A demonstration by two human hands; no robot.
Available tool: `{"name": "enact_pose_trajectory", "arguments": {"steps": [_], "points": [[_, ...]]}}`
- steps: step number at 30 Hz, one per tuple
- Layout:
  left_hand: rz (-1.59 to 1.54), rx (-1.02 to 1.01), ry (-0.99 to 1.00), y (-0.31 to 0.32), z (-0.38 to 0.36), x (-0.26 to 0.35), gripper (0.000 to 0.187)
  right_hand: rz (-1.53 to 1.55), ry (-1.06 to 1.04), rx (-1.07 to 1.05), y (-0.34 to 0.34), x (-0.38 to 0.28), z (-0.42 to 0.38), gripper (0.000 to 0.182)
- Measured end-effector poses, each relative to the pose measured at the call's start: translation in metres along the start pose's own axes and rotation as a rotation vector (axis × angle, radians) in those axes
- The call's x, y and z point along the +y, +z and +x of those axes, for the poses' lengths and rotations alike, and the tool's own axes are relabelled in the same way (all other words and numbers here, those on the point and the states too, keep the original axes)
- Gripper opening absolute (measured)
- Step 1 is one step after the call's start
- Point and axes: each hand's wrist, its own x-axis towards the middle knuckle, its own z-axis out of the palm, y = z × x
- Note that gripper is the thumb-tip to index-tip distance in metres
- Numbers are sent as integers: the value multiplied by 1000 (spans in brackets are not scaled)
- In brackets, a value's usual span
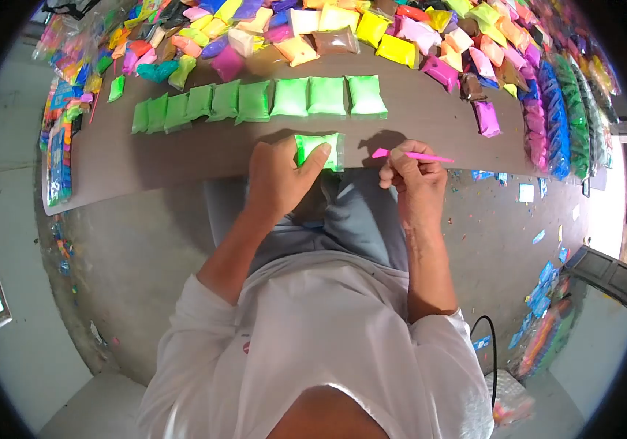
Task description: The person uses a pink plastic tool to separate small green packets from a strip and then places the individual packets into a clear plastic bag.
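My left hand grips a small clear packet of bright green modelling clay at the table's near edge, thumb across its front. Between the fingers of my right hand is a thin pink plastic modelling tool, its wider tip pointing left toward the packet but apart from it. Beyond both hands, a row of several similar green clay packets lies side by side on the brown tabletop.
A large heap of many-coloured clay packets covers the table's far side. One purple packet lies at the right, near long bagged strips of packets. Stacked packs stand at the left edge. Blue scraps litter the floor.
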Motion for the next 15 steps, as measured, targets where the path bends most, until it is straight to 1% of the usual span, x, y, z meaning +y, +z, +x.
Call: {"name": "enact_pose_trajectory", "arguments": {"steps": [1,3,5,10,12,15], "points": [[5,-6,1,-2,2,3,35,-20,30,41,5,0,-1,10],[117,-63,-49,-4,5,7,38,25,60,38,8,0,-1,11],[153,-66,-56,-2,6,7,40,70,91,38,10,1,-2,12],[181,-80,-62,0,9,8,44,-75,-19,13,16,5,0,16],[9,-1,-31,0,9,7,49,-70,-15,11,17,5,3,15],[-45,-46,-65,-8,10,5,48,-15,-8,4,16,8,3,15]]}}
